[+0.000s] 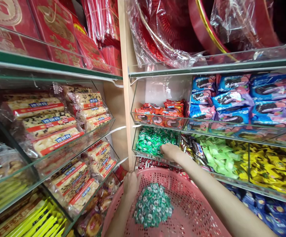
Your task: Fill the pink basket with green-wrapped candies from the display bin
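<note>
A pink perforated plastic basket [189, 200] is in front of me, with a heap of green-wrapped candies [153, 205] inside it. My left hand [131, 183] is closed over the basket's far left rim. Against the shelf, a clear bin is full of more green-wrapped candies [148, 141]. My right hand [170, 152] reaches over that bin's front edge, its fingers curled down at the candies. The fingertips are small and partly hidden, so what they hold cannot be made out.
Clear-fronted shelves surround the basket. Bagged crispy rice bars [51, 120] fill the left side. On the right sit blue cookie packs [231, 100], red packs [160, 110], light green candies [218, 156] and yellow candies [276, 164]. A wooden post [126, 98] separates the shelves.
</note>
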The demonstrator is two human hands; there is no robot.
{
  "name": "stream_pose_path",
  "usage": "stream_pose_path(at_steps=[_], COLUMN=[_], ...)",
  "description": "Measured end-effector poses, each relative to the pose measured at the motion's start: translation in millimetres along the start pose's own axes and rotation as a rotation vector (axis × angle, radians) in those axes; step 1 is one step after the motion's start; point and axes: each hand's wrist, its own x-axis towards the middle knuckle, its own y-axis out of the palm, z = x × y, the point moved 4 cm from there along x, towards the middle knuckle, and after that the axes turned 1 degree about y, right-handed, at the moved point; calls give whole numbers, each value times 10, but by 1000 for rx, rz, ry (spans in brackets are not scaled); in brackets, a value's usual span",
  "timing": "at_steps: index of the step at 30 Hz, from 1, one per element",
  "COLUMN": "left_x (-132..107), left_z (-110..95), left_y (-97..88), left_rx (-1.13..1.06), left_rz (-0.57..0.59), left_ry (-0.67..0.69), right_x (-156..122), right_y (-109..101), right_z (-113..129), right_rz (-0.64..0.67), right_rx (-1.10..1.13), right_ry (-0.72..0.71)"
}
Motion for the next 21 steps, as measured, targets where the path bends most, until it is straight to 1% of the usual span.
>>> stream_pose_path(at_steps=[5,10,14,21], left_x=[1,6,11,23], left_z=[-4,-2,11,21], left_y=[8,10,-1,0], left_rx=[5,5,-2,6], left_rz=[-1,-7,-7,2], left_ry=[0,5,-3,-3], right_x=[37,61,53,33], right_y=[1,-1,-11,-12], right_z=[-4,-2,22,25], right_rz=[63,134,143,122], right_rx=[22,20,16,15], right_ry=[2,45,53,64])
